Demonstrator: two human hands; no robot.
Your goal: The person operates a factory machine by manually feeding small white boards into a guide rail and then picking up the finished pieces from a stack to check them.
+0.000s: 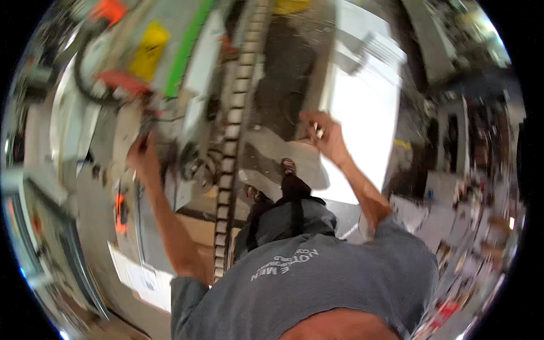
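Note:
My left hand [144, 157] is raised at the left, its fingers curled beside a dark fitting [148, 119] below a red machine part [124, 83]. Motion blur hides what those fingers hold, if anything. At the right, my right hand [328, 136] is closed in a pinch above the left edge of a large white sheet [365, 122]. A small pale spot shows among its fingers, too smeared to name. Between my hands runs a long segmented conveyor chain [232, 116].
Left of the chain are a green bar [186, 54], a yellow label [150, 50] and a dark hose [81, 71]. An orange tool-like item [120, 213] lies near my left forearm. Papers [141, 277] lie at lower left. Cluttered shelves [481, 226] line the right.

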